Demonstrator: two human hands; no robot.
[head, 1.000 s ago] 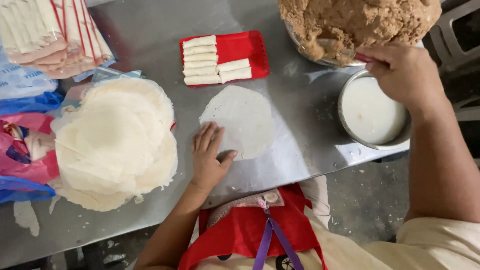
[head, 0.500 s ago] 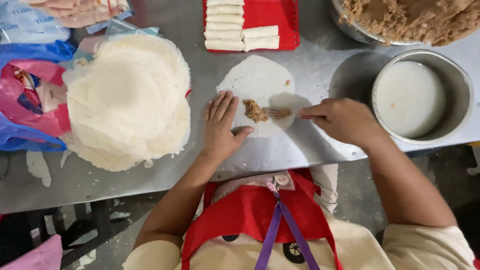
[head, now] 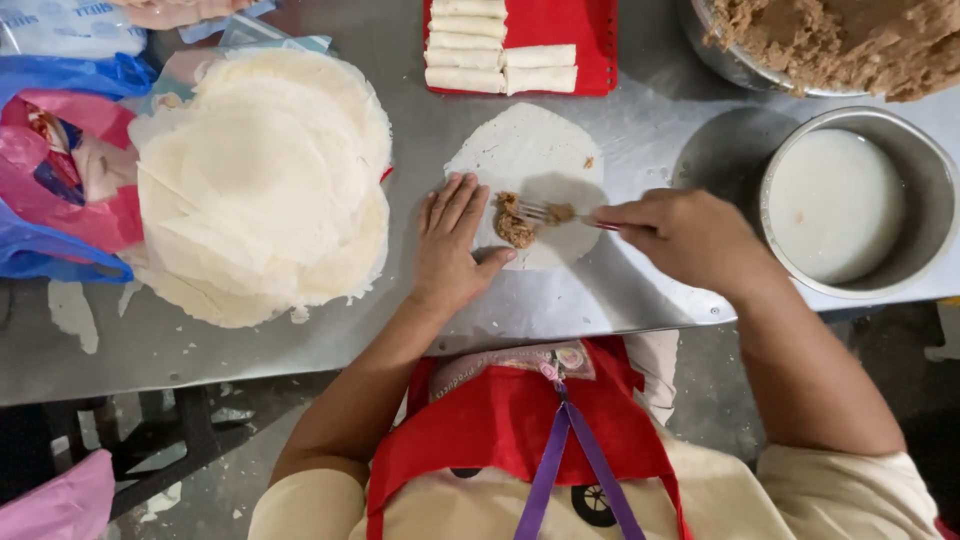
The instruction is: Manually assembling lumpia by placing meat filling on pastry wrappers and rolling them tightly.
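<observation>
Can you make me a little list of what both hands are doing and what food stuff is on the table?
left hand: flat, pressing the edge of the round wrapper
right hand: holds a fork
fork: spreading brown filling on the wrapper
wrapper stack: left of the hands
rolled rolls: on the red tray
filling bowl: top right, brown mix
metal bowl: white liquid, right
table: grey metal

White wrapper (head: 525,150), brown filling (head: 514,220), red tray (head: 590,30), grey table (head: 650,290).
</observation>
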